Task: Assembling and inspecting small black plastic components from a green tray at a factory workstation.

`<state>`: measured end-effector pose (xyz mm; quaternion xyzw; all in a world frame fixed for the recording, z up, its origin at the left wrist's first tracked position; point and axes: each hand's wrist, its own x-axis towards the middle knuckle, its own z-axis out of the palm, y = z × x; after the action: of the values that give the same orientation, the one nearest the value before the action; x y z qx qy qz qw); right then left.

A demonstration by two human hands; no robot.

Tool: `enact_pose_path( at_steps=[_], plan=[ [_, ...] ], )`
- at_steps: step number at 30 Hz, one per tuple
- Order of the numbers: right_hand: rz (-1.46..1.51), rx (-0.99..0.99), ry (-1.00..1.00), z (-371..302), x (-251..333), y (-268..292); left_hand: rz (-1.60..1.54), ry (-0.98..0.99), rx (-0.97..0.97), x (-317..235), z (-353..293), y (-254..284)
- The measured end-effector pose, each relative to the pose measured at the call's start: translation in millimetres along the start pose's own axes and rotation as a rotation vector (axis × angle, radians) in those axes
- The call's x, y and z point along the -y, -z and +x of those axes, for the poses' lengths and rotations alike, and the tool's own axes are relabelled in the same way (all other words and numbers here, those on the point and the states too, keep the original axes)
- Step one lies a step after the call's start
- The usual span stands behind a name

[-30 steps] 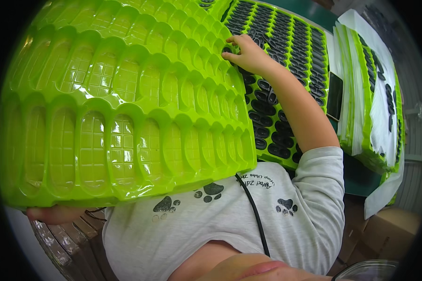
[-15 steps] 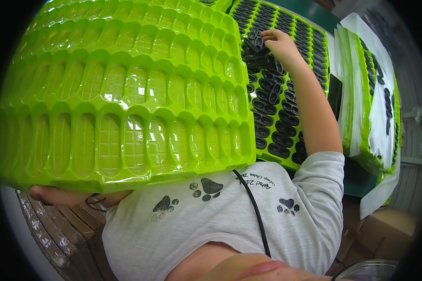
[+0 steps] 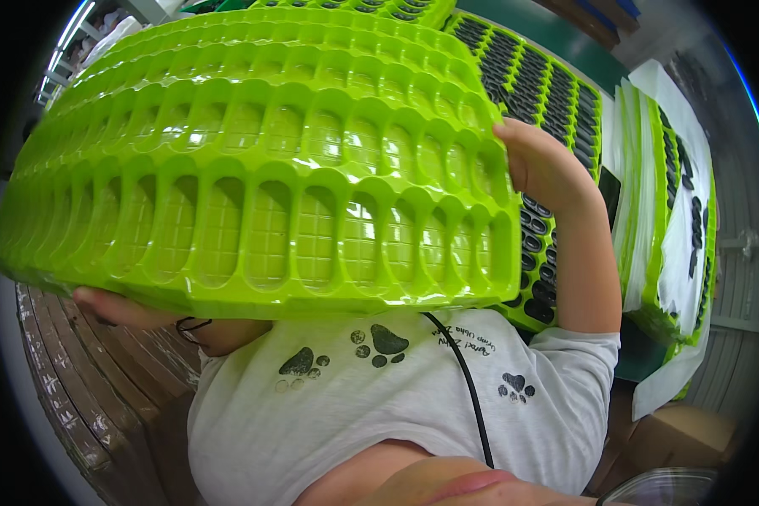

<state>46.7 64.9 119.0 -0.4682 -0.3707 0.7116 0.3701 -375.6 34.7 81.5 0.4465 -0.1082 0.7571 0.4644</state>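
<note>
A large bright green plastic tray (image 3: 287, 228) with rows of oval pockets fills the left and middle of the view, and its visible pockets hold nothing. My left hand (image 3: 126, 309) grips its near lower edge at the left, with the fingers partly hidden beneath. At the tray's right side my right hand (image 3: 544, 164) is closed on the edge, its fingertips mostly out of sight. Behind and to the right lies another green tray (image 3: 575, 101) filled with small black oval parts (image 3: 531, 223); the raised tray covers some of it.
On the right stands a stack of filled green trays with white sheets (image 3: 641, 190) between them. Cardboard boxes (image 3: 679, 447) sit below it. Brown wrapped bundles (image 3: 80, 363) are at the lower left. A dark green table surface (image 3: 514, 21) shows at the back.
My right hand has left the black parts and now grips the right edge of the green tray. The tray has shifted to the right, covering more of the filled tray.
</note>
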Motion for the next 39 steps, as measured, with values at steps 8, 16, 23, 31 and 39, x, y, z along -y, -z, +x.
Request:
enact_pose_path(
  at_steps=[8, 16, 23, 31, 39],
  plan=[
    [-0.248, -0.166, 0.321, 41.1, 44.0, 40.3, 0.355, 0.068, -0.122, 15.9, -67.5, -25.8],
    [-0.215, -0.258, 0.507, 13.3, 49.7, 95.5, 0.863, 0.528, 0.369, 7.7, -124.8, 8.2],
    [-0.019, -0.409, 0.712, -148.6, 22.0, 83.7, 1.109, 0.333, 0.934, 67.2, -74.9, -12.2],
    [-0.066, -1.28, 0.869, -406.3, -129.4, 50.9, 0.682, 0.643, 0.937, 73.5, -43.9, -52.7],
    [-0.321, -2.062, 0.571, -604.9, -355.0, -99.7, 0.571, 0.467, 1.429, 131.1, -2.5, -139.4]
  ],
)
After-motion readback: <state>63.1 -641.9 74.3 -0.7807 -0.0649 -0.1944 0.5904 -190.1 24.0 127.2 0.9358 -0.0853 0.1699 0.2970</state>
